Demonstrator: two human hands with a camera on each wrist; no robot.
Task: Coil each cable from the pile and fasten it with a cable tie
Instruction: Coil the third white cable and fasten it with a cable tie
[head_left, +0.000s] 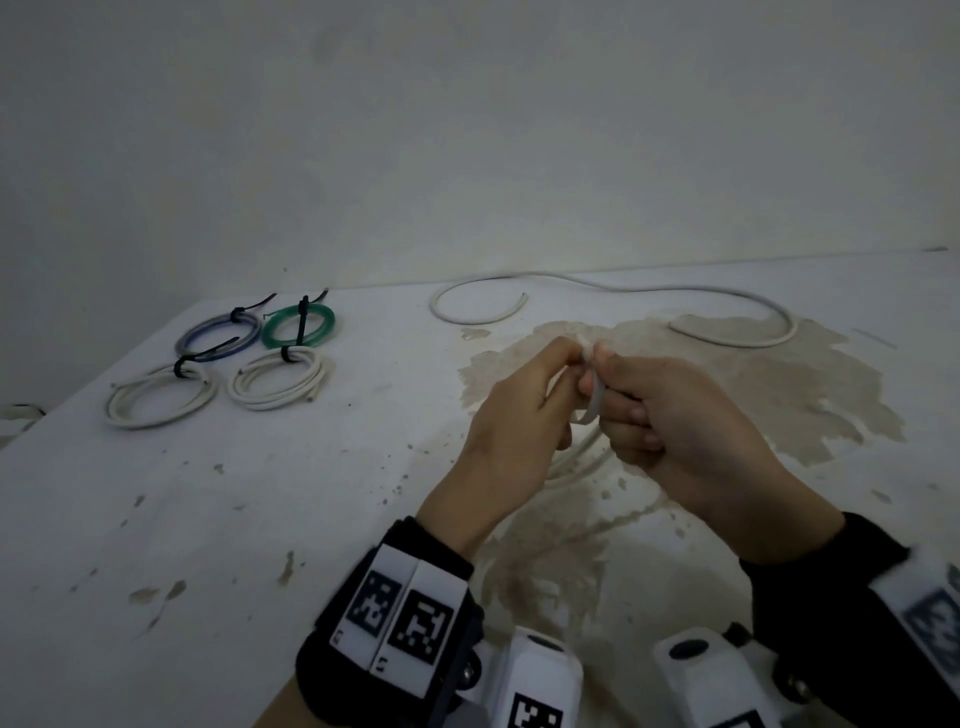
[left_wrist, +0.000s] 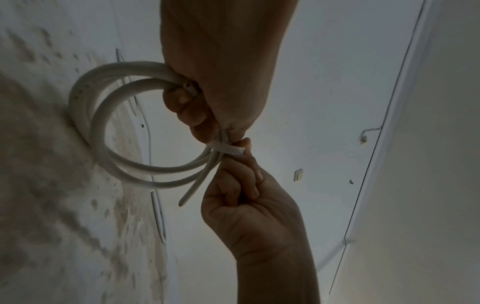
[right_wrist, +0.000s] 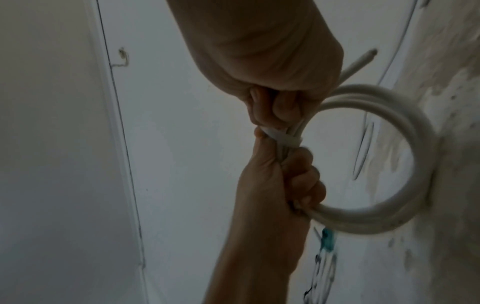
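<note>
A white cable coil (left_wrist: 85, 115) (right_wrist: 420, 144) hangs upright between my hands, with its lower loop touching the table; in the head view only a bit of the coil (head_left: 576, 462) shows below my hands. My left hand (head_left: 550, 374) (right_wrist: 298, 185) grips the bundled strands with curled fingers. A white cable tie (head_left: 596, 402) (left_wrist: 228, 149) (right_wrist: 281, 139) wraps around the bundle between the two hands. My right hand (head_left: 618, 379) (left_wrist: 241, 164) pinches the tie with thumb and forefinger, right against the left hand. One cut cable end (left_wrist: 182, 202) sticks out free.
Several tied coils lie at the table's back left: a blue one (head_left: 218, 332), a green one (head_left: 298, 327) and two white ones (head_left: 161, 400) (head_left: 280, 384). A long loose white cable (head_left: 727, 340) snakes along the far edge by the wall. The table's left edge (head_left: 78, 400) slants away.
</note>
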